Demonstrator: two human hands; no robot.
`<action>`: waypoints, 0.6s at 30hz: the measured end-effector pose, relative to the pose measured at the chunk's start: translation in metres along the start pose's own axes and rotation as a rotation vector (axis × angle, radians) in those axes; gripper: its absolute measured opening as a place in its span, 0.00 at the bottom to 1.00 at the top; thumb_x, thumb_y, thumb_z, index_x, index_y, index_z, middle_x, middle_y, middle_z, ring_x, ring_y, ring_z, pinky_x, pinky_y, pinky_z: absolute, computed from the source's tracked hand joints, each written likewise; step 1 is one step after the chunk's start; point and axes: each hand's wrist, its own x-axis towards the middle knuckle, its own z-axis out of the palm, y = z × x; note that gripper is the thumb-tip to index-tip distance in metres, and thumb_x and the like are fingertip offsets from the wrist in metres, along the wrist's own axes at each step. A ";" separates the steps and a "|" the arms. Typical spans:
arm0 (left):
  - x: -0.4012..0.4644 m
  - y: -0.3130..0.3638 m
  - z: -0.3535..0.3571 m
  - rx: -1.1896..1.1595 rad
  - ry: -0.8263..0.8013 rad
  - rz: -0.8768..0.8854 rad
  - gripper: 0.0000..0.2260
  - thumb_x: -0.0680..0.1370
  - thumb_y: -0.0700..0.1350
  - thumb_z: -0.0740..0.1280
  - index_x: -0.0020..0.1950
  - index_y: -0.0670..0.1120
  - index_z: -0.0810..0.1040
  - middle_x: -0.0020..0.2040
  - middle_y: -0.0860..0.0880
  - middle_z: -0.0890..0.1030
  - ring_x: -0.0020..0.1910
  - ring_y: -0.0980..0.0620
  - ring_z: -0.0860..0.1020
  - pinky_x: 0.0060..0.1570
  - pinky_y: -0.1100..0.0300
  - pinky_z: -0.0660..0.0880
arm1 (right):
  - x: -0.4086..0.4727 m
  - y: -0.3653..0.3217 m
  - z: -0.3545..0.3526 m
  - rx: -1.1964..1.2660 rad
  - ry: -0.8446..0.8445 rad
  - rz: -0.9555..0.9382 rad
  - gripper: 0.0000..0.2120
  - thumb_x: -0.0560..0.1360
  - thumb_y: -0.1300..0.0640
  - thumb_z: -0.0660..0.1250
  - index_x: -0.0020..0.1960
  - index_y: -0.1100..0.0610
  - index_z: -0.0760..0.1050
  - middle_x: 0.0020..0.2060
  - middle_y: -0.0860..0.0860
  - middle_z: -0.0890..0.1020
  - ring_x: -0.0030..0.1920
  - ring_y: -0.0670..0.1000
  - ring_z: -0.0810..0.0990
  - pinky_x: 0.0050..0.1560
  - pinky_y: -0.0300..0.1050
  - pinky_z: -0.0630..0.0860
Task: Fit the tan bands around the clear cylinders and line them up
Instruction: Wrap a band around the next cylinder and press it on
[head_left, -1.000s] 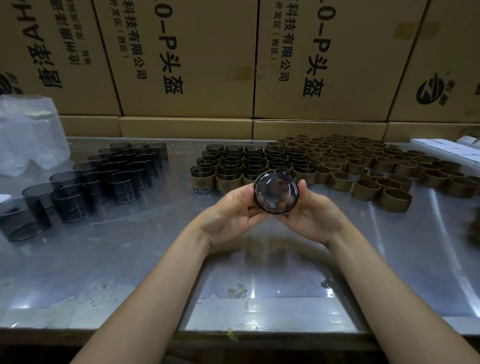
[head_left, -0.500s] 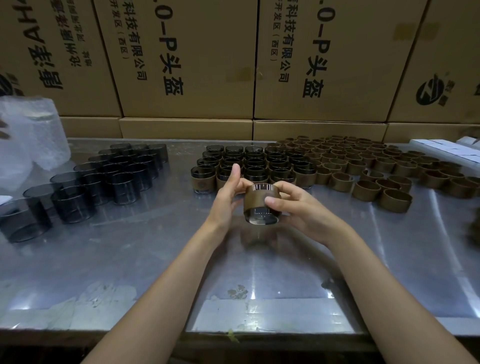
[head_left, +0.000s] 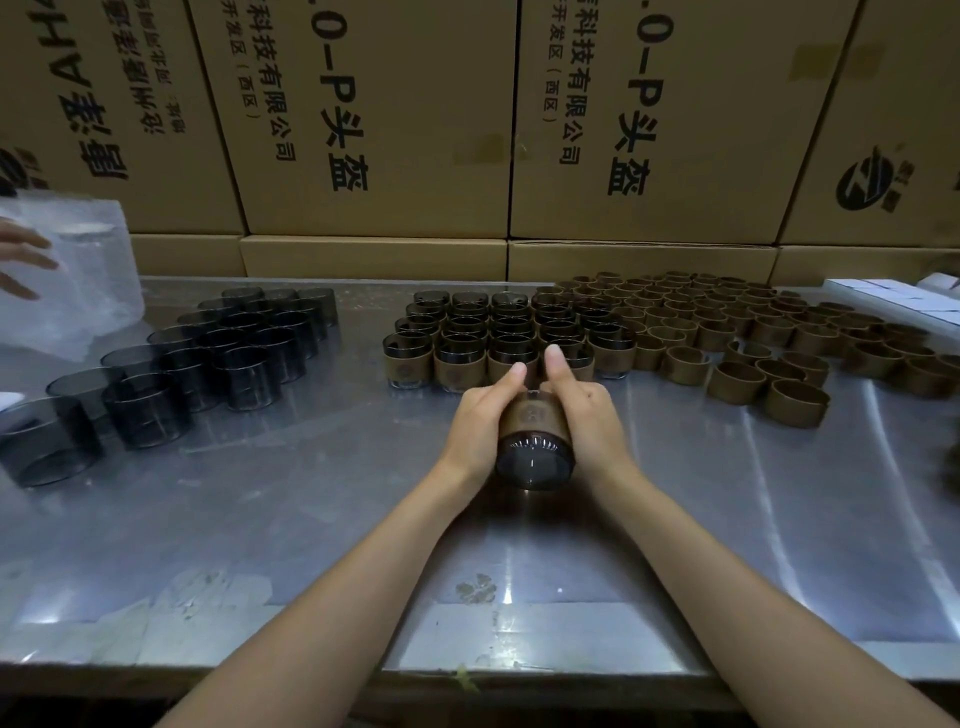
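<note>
A clear smoky cylinder (head_left: 535, 462) wearing a tan band (head_left: 535, 418) is held above the metal table (head_left: 311, 519), its base tilted toward me. My left hand (head_left: 480, 421) grips its left side and my right hand (head_left: 587, 415) grips its right side, both thumbs pointing away along the top. Behind them stand rows of banded cylinders (head_left: 462, 358). Bare cylinders (head_left: 249, 374) are grouped at the left. Loose tan bands (head_left: 737, 332) cover the table's back right.
Stacked cardboard boxes (head_left: 374, 119) wall off the back. A clear plastic bag (head_left: 78, 280) sits at the far left, with another person's hand (head_left: 21, 260) on it. White flat pieces (head_left: 893, 301) lie at the far right. The table's front edge (head_left: 519, 675) is near me.
The cylinder has been turned from facing me end-on to lying between both hands with its base toward me. Both thumbs now stretch along its top. A person's hand has appeared at the left.
</note>
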 end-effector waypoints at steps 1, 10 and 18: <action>0.000 0.000 0.003 -0.030 -0.003 -0.033 0.22 0.81 0.48 0.60 0.30 0.47 0.82 0.32 0.49 0.82 0.33 0.55 0.80 0.38 0.64 0.76 | 0.000 0.000 -0.001 0.016 0.023 -0.011 0.26 0.78 0.44 0.58 0.28 0.58 0.76 0.25 0.50 0.79 0.29 0.46 0.79 0.35 0.36 0.75; 0.000 -0.001 0.003 -0.103 -0.029 -0.129 0.28 0.82 0.53 0.56 0.25 0.48 0.81 0.28 0.50 0.80 0.29 0.55 0.78 0.36 0.62 0.75 | -0.003 -0.002 0.003 0.047 0.006 0.028 0.30 0.80 0.44 0.54 0.36 0.67 0.76 0.27 0.55 0.77 0.30 0.48 0.78 0.37 0.39 0.75; -0.003 0.007 0.006 0.029 0.129 0.037 0.22 0.83 0.48 0.56 0.37 0.36 0.77 0.34 0.41 0.75 0.34 0.48 0.74 0.37 0.58 0.70 | 0.003 -0.002 -0.004 -0.077 -0.057 -0.021 0.29 0.77 0.42 0.58 0.39 0.70 0.77 0.33 0.57 0.79 0.35 0.52 0.79 0.40 0.40 0.75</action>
